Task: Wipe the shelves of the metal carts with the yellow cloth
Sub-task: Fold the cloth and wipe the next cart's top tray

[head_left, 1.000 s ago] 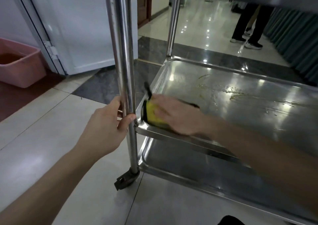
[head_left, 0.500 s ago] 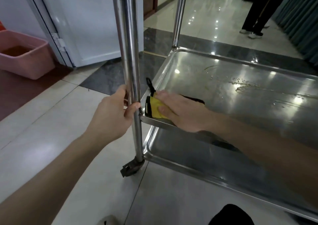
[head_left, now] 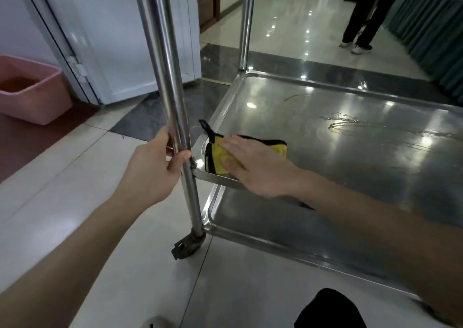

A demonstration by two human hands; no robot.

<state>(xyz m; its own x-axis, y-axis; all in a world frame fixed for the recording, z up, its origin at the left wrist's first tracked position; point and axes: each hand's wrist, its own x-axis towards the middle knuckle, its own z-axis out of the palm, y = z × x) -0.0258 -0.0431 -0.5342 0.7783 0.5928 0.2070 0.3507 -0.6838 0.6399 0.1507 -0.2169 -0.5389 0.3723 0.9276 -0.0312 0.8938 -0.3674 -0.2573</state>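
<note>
The left hand (head_left: 150, 169) was curled around the cart's post (head_left: 165, 64). Just beyond, the right hand (head_left: 258, 167) lay flat, fingers straight, pressing the yellow cloth (head_left: 218, 152) (black-edged) into the middle shelf's (head_left: 350, 157) near left corner. Farther along, wet streaks (head_left: 338, 125) glistened.

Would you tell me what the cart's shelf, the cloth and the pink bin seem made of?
The shelf looks like polished stainless steel: it mirrors lights. The cloth seems soft fabric, perhaps microfibre, with black edging. The pink bin, smooth-walled, is probably plastic.

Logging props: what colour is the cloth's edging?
Black, with a black loop, bordering the yellow cloth; the head view shows it.
</note>
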